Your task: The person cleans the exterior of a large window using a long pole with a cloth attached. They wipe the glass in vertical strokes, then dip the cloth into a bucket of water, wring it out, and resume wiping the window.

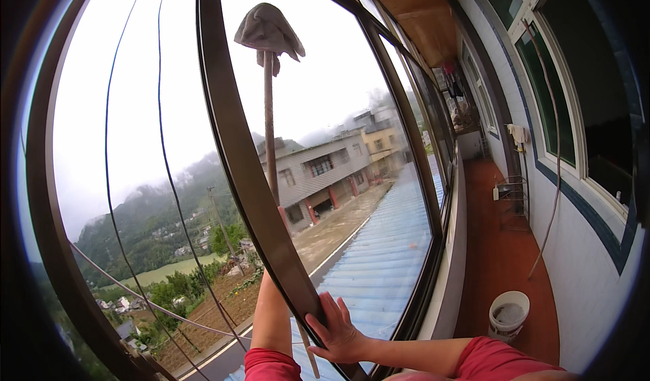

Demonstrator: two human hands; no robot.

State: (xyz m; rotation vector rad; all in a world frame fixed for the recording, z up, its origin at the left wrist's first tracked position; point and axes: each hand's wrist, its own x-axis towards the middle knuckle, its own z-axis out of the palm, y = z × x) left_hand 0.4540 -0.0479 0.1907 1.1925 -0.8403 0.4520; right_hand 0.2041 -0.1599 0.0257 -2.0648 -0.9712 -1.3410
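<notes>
A long wooden pole (269, 127) stands nearly upright outside the window glass, its top covered by a draped grey cloth (268, 28). My left arm reaches out through the open window. My left hand (283, 220) grips the pole and is mostly hidden behind the brown metal window stile (254, 173). The pole's lower end shows below, past the stile. On the near side, my right hand (337, 330) holds that stile low down, fingers spread across it. The glass pane (355, 228) to its right looks wet or smeared in places.
A white bucket (509, 312) with cloudy contents stands on the red floor (482, 259). A thin stick (556, 127) leans against the house wall, near a metal rack (513, 193). Outside are cables (165, 152), a blue corrugated roof (365, 259) and a road.
</notes>
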